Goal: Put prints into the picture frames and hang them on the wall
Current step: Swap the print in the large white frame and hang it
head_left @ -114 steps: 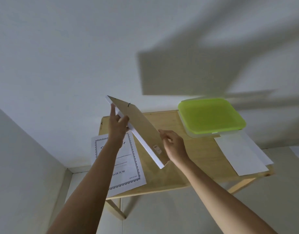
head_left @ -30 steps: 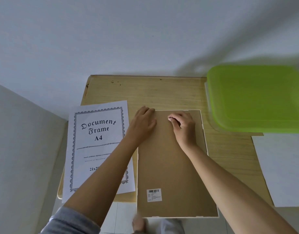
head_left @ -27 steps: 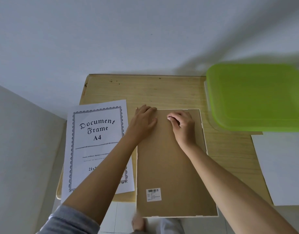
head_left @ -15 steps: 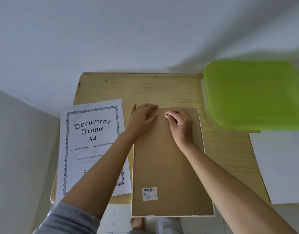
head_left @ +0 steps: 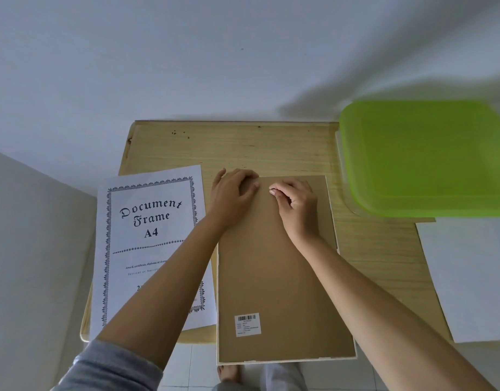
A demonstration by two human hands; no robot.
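A white picture frame (head_left: 274,277) lies face down on the wooden table (head_left: 243,148), its brown backing board up and a barcode sticker near its front end. The frame's front end juts over the table's near edge. My left hand (head_left: 232,193) rests flat on the frame's far left corner, fingers together. My right hand (head_left: 297,204) sits on the backing near the far edge with fingers curled and fingertips pinched at something too small to make out. A printed sheet reading "Document Frame A4" (head_left: 147,221) lies left of the frame, partly under my left forearm.
A clear box with a green lid (head_left: 424,159) stands at the table's far right. White sheets of paper (head_left: 469,272) lie in front of it, overhanging the near edge. A white wall rises behind the table. My feet show on the tiled floor below.
The frame was held tilted up in both hands; now it lies flat, back up, on the table. Over the last second both hands stay at its far end and the view has shifted slightly.
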